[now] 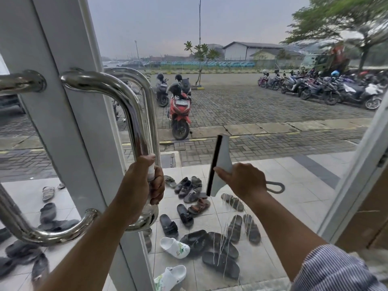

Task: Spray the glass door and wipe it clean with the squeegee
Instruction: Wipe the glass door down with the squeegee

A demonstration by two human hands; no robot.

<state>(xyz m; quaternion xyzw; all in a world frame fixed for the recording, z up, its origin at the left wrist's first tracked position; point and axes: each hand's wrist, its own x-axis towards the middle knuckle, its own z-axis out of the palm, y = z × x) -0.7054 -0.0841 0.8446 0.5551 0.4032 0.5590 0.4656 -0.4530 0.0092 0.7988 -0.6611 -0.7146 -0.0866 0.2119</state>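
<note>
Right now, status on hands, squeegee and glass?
Left hand grips spray bottle beside the door handle. Right hand holds squeegee, blade near upright at glass door. Drip streaks low on pane; nothing blocking.

light: dim overcast daylight from far outside | glare: streaks on curved chrome door handle | edges: wide-angle bending, far-right green leafy tree smeared

I read the handle as polished metal, mirror-bright and smooth. The frame looks matt white, likely painted metal. The glass is clear and glossy, with thin wet streaks low down. The squeegee has a smooth white plastic body and a matt black blade. The bottle seems clear plastic. The sleeve is striped cloth. Outside, the tiles shine faintly and the paving is rough.
</note>
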